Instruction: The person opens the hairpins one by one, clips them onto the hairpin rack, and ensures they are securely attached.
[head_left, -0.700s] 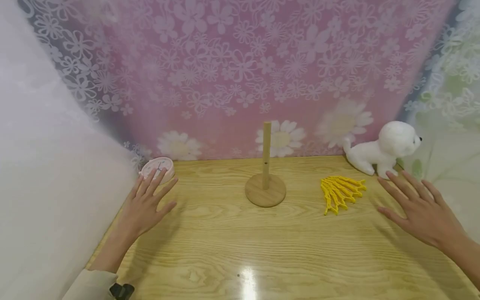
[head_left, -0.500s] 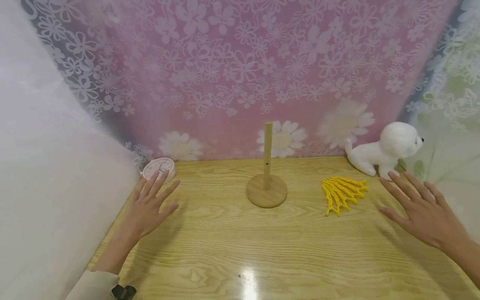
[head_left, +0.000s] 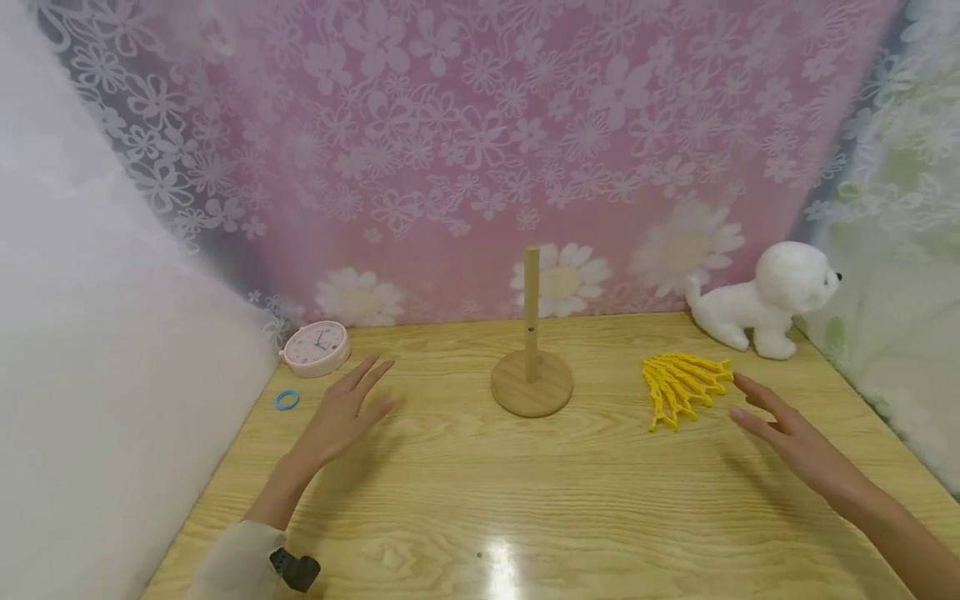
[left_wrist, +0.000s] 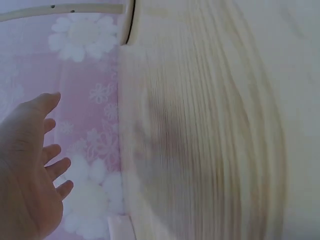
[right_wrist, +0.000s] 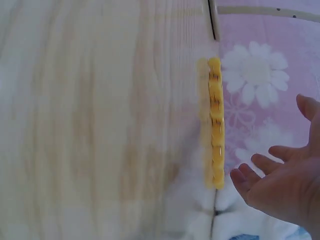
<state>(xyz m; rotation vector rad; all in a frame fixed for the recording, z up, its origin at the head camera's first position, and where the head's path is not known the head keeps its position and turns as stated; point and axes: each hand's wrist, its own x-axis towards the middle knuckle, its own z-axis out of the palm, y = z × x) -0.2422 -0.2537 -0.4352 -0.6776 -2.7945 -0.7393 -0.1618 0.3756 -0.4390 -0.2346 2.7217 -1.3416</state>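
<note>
My left hand [head_left: 341, 421] hovers over the table left of the wooden stand, fingers extended and holding nothing. Beyond its fingers is a pink clock [head_left: 317, 348], and a small blue ring [head_left: 287, 400] lies on its left. On the right, my right hand [head_left: 795, 437] has its fingertips beside the right edge of a yellow fan-shaped lattice [head_left: 684, 385] lying flat. That lattice [right_wrist: 216, 125] appears edge-on in the right wrist view, with the loosely bent fingers of the right hand [right_wrist: 285, 185] close to it. Between the hands stands an upright wooden peg on a round base [head_left: 531, 396].
A white plush dog [head_left: 772, 300] sits at the back right, behind the lattice. A pink flowered curtain [head_left: 450, 167] hangs along the table's back edge. White covering [head_left: 112, 317] borders the wood-grain table [head_left: 480, 500] on the left.
My left hand has moved right, off the clock, and the blue ring now shows fully. My right hand has moved left from near the plush dog to the lattice, turning more side-on.
</note>
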